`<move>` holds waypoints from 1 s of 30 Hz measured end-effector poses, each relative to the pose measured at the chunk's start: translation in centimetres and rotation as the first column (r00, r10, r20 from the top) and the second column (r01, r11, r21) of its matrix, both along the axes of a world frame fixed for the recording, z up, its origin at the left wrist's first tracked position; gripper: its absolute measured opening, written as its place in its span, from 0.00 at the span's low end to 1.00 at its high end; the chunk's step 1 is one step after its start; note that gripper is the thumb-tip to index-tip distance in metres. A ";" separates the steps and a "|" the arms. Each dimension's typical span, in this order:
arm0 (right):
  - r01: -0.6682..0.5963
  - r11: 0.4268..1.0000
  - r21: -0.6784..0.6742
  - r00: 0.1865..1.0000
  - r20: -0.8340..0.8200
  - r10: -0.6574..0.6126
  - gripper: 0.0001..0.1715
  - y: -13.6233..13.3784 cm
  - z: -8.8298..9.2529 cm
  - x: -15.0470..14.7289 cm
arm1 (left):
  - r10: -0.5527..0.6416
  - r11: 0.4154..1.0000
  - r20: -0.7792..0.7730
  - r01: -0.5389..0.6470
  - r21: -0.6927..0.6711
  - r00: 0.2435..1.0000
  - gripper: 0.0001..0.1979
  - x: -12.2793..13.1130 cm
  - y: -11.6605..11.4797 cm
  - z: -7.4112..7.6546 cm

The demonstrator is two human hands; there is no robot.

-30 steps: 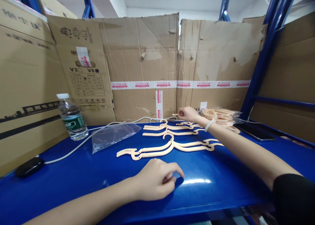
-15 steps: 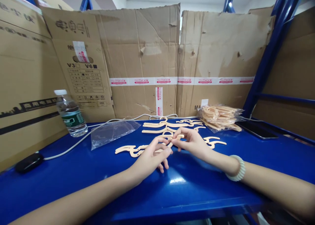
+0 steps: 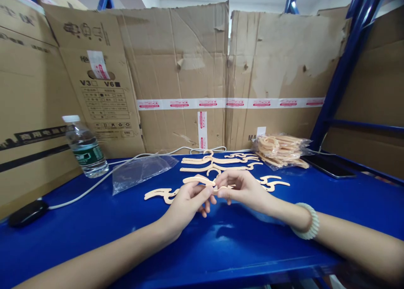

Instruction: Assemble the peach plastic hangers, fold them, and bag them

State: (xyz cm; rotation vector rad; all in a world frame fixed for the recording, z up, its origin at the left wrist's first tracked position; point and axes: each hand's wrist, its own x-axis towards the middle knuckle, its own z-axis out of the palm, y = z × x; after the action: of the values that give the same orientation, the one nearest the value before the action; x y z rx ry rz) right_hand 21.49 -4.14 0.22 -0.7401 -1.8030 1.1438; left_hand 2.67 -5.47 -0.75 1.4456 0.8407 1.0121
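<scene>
Both hands meet over the middle of the blue shelf [image 3: 221, 247]. My left hand [image 3: 186, 202] pinches a small beige plastic hanger [image 3: 198, 180] at its centre, with one arm of the hanger sticking out to the left. My right hand [image 3: 244, 188], with a white bead bracelet [image 3: 307, 226] on the wrist, has its fingers closed on the same hanger's other side. Under and behind the hands lie more beige hangers [image 3: 217, 161], one end [image 3: 158, 194] showing at the left. A clear bag of hangers [image 3: 280, 150] lies at the back right.
An empty clear plastic bag [image 3: 140, 171] and a water bottle [image 3: 84, 148] are at the left, with a white cable [image 3: 94, 183] running to a black mouse-like object [image 3: 27, 212]. A dark phone [image 3: 330, 167] lies at the right. Cardboard boxes [image 3: 176, 78] wall the back and sides.
My right hand came back from the far hangers to the middle, and my left hand rose off the shelf. Both have closed on one hanger and lifted it slightly.
</scene>
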 end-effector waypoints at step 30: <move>0.186 0.684 0.705 0.702 0.392 -0.595 0.10 6.8 1.7 8.2 | 0.211 0.977 0.254 -0.207 -0.042 0.944 0.14 -3.9 2.4 3.8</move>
State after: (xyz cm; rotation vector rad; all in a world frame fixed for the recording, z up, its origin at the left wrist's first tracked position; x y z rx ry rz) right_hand 29.66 2.65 1.97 -1.0981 -2.1792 -0.0777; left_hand -1.22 -3.03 3.08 1.1969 0.8190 1.3204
